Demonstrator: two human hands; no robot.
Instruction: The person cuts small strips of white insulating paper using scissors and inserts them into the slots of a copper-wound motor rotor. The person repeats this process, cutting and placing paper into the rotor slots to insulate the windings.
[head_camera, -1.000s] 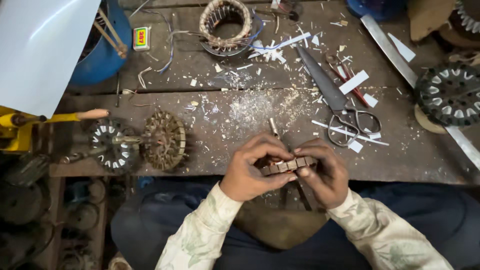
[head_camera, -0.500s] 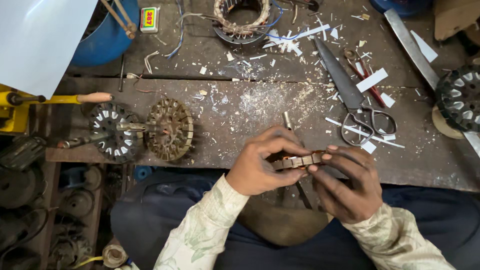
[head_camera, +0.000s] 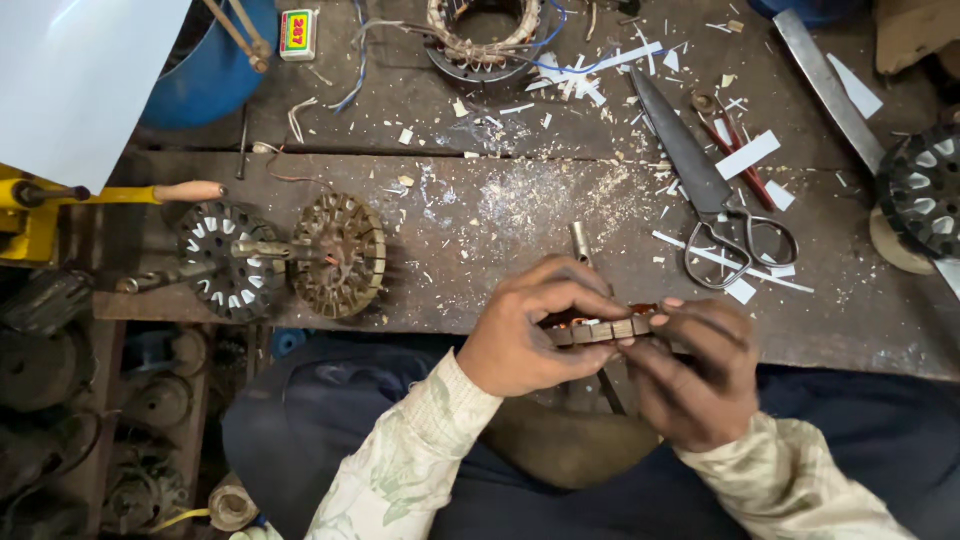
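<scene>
Head view: the left hand (head_camera: 525, 335) and right hand (head_camera: 690, 365) are both gripping a small slotted metal piece (head_camera: 598, 330) above the wooden bench (head_camera: 480, 215) edge; thumbs should be keeping it level. Scissors (head_camera: 715, 195) are lying nearby.

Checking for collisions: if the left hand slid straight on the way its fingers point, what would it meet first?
The left hand points rightward along the slotted metal piece, so it would probably meet the right hand first; depth is unclear.

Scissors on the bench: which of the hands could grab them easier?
Probably the right hand. The scissors lie just beyond it on the wooden bench, while the left hand is farther away and grips the slotted metal piece.
</scene>
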